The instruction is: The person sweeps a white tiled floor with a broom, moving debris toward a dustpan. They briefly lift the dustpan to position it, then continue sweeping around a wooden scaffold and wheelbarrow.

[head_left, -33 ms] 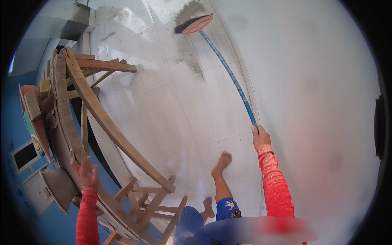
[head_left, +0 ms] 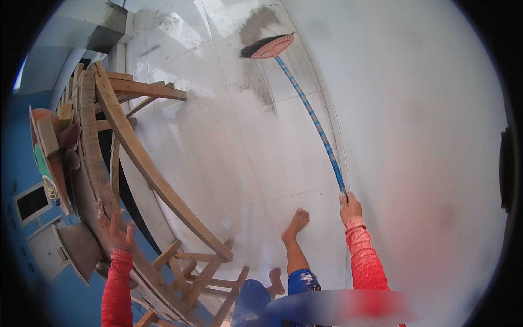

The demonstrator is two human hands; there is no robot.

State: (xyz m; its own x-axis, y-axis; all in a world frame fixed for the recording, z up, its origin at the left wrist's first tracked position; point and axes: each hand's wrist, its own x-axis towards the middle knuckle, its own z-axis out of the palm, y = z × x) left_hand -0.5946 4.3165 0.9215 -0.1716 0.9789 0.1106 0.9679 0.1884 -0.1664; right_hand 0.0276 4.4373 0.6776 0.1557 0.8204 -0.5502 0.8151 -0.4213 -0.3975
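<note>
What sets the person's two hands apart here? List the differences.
The right hand is closed around the blue broom handle; the left hand is open, fingers spread, against the curved wooden frame. The right hand reaches toward the tiled floor by the white wall; the left is by the blue wall. Both wear red sleeves.

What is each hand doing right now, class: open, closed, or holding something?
Left hand: open, fingers spread, resting on the wooden frame.
Right hand: closed around the broom handle.
</note>
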